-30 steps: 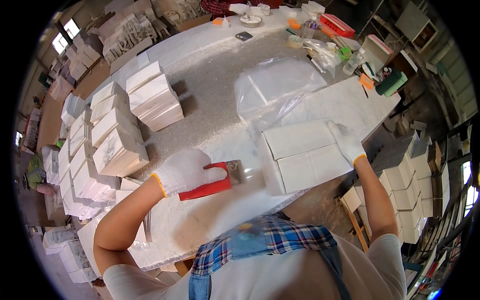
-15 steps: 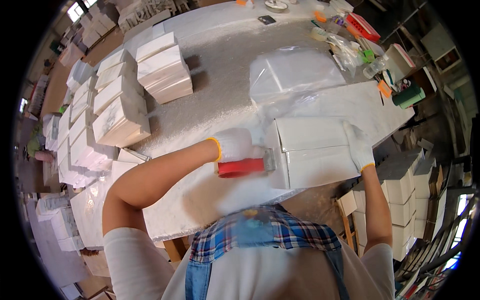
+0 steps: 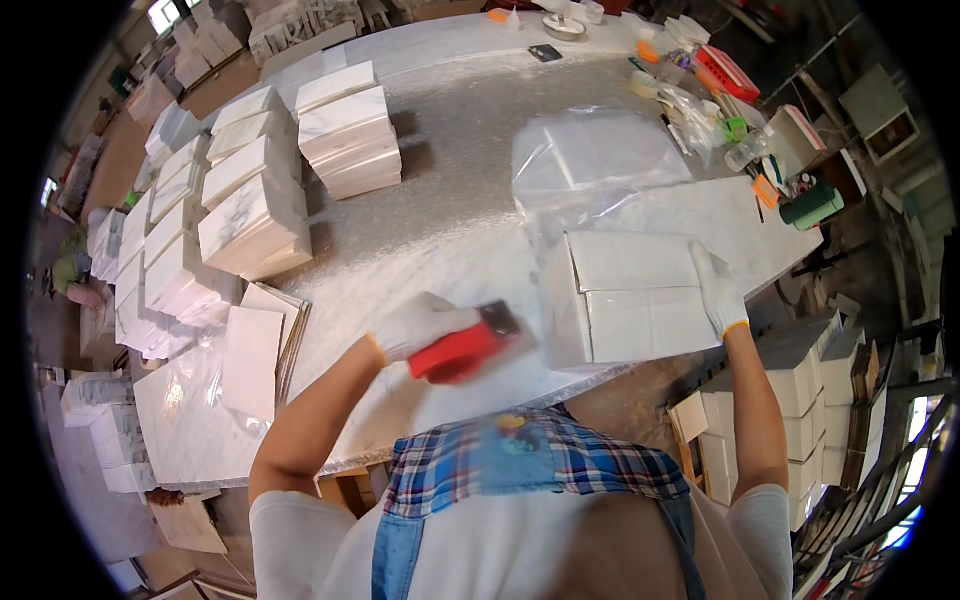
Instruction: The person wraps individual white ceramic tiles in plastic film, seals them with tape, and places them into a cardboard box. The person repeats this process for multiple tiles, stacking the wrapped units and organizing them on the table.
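While several rows of white, grey-veined blocks (image 3: 255, 220) fill the left end of the table (image 3: 450, 160), a few thin flat pieces (image 3: 250, 365) lie overlapping just in front of them, on the side nearer the person. To the right of those rows, a separate stack (image 3: 350, 145) stands by itself, farther back.

Next comes the left hand (image 3: 425, 322), in a white glove with a yellow cuff, its fingers clamped on a red tool (image 3: 460, 352). Motion blurs the tool, but it looks like a tape dispenser; its dark end tips up and to the right, near the white box (image 3: 645, 290) but apart from it.

Behind the box lies a clear plastic bag (image 3: 600, 150). The box sits closed on the table's near edge, a seam running across its top. At its right end rests the gloved right hand (image 3: 717, 292), touching it; whether those fingers are apart or together, I cannot tell.

Farther right are a red basket (image 3: 727, 73), a green cylinder (image 3: 812, 206) and, below table height, stacked white cartons (image 3: 795, 390).
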{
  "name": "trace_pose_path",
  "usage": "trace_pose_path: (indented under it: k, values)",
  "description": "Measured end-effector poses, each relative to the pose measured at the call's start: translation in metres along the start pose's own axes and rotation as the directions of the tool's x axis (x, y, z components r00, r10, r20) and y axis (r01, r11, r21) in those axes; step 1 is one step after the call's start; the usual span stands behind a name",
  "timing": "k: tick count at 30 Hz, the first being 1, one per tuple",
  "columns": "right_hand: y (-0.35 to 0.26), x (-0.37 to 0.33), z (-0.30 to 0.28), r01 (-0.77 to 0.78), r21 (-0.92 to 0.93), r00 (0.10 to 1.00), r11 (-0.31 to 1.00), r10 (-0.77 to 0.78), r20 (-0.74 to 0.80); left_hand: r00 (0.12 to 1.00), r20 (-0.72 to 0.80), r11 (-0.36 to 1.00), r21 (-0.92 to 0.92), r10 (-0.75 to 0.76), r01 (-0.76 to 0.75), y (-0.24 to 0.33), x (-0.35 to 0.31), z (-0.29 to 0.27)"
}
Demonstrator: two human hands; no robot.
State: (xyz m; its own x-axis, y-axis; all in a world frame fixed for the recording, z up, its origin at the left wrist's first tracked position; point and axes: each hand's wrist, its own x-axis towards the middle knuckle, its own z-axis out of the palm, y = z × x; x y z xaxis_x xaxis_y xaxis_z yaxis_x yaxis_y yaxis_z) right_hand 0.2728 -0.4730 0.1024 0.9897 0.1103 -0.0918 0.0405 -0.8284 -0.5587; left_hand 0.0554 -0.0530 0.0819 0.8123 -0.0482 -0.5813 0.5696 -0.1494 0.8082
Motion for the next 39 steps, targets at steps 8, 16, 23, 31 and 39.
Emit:
trace_pose_path:
  k: [8, 16, 23, 31, 39]
  values:
    - [-0.007, -0.005, -0.003, -0.028, 0.043, 0.999, 0.999, 0.027, 0.029, 0.652, -0.603, 0.408, 0.796, 0.46, 0.448, -0.11, -0.027, -0.06]
    - [-0.002, -0.004, -0.005, -0.095, 0.059, 0.994, 0.994, 0.091, 0.055, 0.272, -0.451, 0.453, 0.89, 0.85, 0.061, -0.036, -0.013, 0.029]
    - [-0.004, -0.002, -0.002, -0.068, 0.074, 0.995, 0.995, 0.061, 0.084, 0.362, -0.623, 0.695, 0.448, 0.694, -0.562, 0.022, 0.103, 0.139]
    - [0.025, 0.0, 0.004, -0.074, 0.405, 0.986, 0.911, 0.006, 0.166, 0.689, -0.59, 0.81, -0.098, 0.421, -0.578, -0.033, 0.176, 0.164]
    - [0.077, 0.041, 0.033, 0.02, 0.625, 0.964, 0.781, -0.181, 0.196, 0.647, -0.501, 0.818, 0.354, 0.575, -0.453, -0.088, 0.245, 0.157]
